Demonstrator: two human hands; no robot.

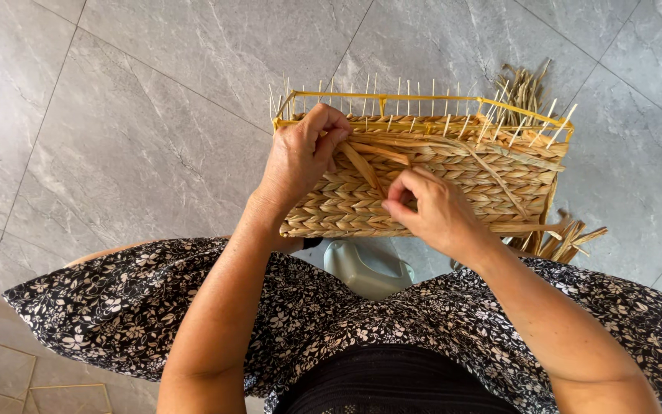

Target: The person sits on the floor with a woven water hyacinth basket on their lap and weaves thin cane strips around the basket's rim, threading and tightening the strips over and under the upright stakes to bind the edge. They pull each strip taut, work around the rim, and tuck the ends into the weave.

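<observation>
A half-woven straw basket [484, 176] on a yellow wire frame [423, 100] rests on my lap, its braided side facing me. My left hand [300, 157] grips the basket's upper left corner, fingers pinching straw strands at the rim. My right hand [430, 211] lies on the woven wall near its middle and pinches a flat straw strand [362, 165] that runs up to the left hand. Thin upright sticks poke above the frame's top edge.
Loose straw ends [565, 238] stick out at the basket's lower right and behind its far right corner. A pale green plastic container [365, 264] shows between my knees. My dark floral skirt [132, 307] covers my lap; grey marble floor tiles [155, 115] lie all around.
</observation>
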